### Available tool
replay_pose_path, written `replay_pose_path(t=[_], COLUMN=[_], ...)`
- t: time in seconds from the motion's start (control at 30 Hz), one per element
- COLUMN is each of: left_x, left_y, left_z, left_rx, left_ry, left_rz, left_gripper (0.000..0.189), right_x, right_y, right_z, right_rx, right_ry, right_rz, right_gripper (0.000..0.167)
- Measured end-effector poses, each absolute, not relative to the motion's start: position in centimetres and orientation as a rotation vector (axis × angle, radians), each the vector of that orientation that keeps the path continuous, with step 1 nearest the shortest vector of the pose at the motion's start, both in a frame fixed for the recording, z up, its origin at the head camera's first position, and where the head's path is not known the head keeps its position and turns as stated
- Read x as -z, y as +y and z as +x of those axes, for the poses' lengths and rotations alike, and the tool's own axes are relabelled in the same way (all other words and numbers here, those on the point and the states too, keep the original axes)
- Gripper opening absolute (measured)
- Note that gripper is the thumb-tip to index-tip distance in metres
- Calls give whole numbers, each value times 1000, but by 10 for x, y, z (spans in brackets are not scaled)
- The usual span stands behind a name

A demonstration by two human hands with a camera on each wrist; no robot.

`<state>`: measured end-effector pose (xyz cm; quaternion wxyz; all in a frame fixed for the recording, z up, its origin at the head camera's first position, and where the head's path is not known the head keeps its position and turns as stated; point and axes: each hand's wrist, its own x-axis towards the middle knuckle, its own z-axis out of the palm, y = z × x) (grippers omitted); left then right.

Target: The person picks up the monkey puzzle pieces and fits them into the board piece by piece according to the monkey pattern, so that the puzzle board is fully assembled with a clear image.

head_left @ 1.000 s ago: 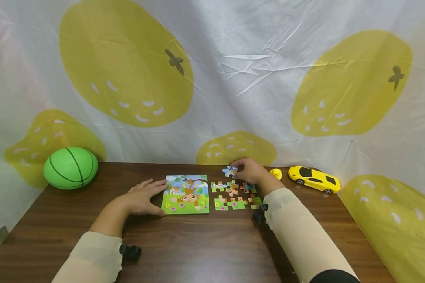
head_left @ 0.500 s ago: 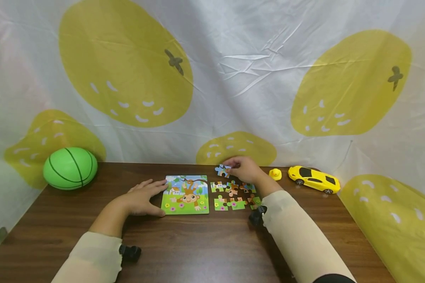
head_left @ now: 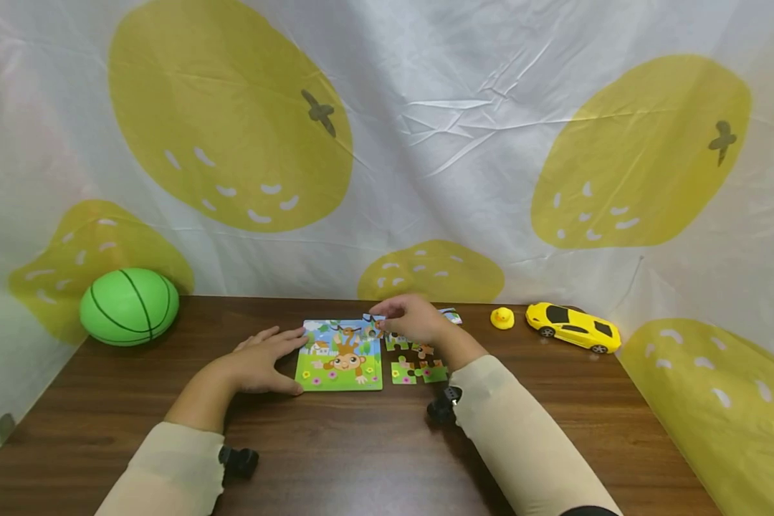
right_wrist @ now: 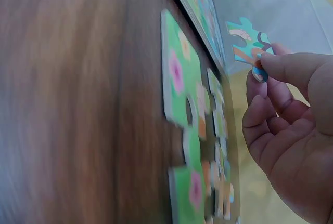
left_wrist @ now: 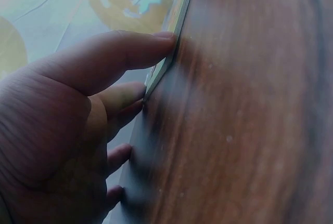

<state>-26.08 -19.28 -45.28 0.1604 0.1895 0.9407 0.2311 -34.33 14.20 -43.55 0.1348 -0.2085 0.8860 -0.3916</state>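
A square puzzle board (head_left: 335,365) with a monkey picture lies flat on the table. My left hand (head_left: 264,360) rests at its left side, fingers extended and spread; in the left wrist view the thumb (left_wrist: 140,49) touches the board's edge. My right hand (head_left: 416,320) pinches a blue-and-brown jigsaw piece (right_wrist: 250,41) between thumb and fingers, over the board's far right corner in the head view. Loose jigsaw pieces (head_left: 403,373) lie in rows right of the board, several partly hidden under the right hand and wrist. Another piece (head_left: 451,315) shows behind that wrist.
A yellow rubber duck (head_left: 502,318) and a yellow toy car (head_left: 572,327) stand at the back right of the brown table (head_left: 361,459). A green ball (head_left: 129,307) sits at the back left. A white curtain (head_left: 426,143) with yellow fruit prints hangs behind.
My right hand has carried the pinched jigsaw piece left, from above the loose pieces to the board's far right corner. A piece behind the right wrist has come into view. The left hand stays put.
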Motion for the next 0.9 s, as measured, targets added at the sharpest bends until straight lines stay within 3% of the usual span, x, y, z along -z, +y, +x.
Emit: replay_pose_path(t=[0.9], left_x=[455], left_y=[-193], left_z=[-265], left_rx=[-662], left_ry=[2680], left_rz=[517], left_gripper=[103], right_x=[443], right_y=[78], right_z=[-343], right_rx=[1047], right_ry=[2551], right_rz=[-618], right_gripper=[31])
